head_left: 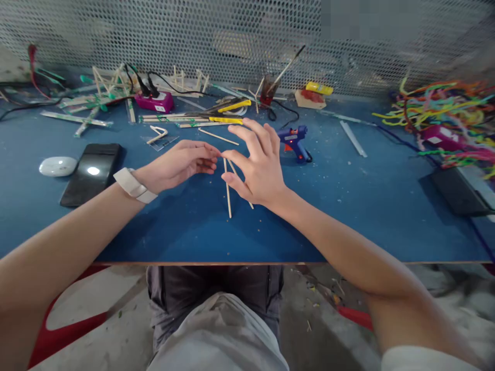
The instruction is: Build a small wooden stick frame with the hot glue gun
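Note:
Two thin wooden sticks (228,190) form a narrow inverted V over the blue table, their upper ends meeting by my fingertips. My left hand (191,161), with a white band on its wrist, is closed in a pinch at that upper end. Around the same spot, my right hand (259,167) has its fingers spread, the index fingertip touching the join and the thumb apart, just right of the near stick. Part of the second stick is hidden behind the right hand. A blue glue gun (297,143) lies just right of my right hand.
On the left are a black phone (93,172) and a white mouse (58,166). Behind lie yellow-handled scissors (232,107), a purple power adapter (154,102) and stick structures (106,85). Colourful pipe cleaners (444,111) pile up at right. A perforated metal panel (174,36) bounds the back.

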{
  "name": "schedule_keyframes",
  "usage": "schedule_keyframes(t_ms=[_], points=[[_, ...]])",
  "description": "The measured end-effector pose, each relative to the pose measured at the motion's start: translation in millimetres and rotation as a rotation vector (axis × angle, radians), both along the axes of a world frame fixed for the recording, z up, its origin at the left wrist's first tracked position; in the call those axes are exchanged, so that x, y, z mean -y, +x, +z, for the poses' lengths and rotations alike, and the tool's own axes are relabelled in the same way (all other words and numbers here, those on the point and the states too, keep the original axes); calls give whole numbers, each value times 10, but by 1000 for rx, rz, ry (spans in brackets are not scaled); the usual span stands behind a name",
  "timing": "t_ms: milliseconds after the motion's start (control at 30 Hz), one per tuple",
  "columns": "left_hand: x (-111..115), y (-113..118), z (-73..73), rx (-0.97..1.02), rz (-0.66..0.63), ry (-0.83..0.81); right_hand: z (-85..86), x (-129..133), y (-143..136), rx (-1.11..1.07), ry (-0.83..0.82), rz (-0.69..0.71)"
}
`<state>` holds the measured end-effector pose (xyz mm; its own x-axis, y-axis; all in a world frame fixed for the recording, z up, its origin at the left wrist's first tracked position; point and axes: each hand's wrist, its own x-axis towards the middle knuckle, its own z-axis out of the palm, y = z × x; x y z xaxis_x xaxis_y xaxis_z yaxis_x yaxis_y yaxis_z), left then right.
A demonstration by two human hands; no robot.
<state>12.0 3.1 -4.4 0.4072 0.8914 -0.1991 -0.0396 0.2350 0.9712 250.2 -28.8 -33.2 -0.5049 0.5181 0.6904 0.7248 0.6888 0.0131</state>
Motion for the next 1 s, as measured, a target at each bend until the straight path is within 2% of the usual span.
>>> schedule_keyframes(t_ms=[100,300,433,700,867,1000], points=[[32,10,-51,54,32,14,-12,11,24,-38,23,6],[142,61,-106,95,45,31,-32,30,77,-12,-59,15],[190,103,-124,113,52,68,-42,36,75,-19,-31,52],[232,172,-137,177,78,94,-20,59,26,-7,-7,18],[279,215,-75,178,108,116,36,84,56,-37,-55,38],[388,196,85,76,102,294,170,193,60,-52,-41,75]])
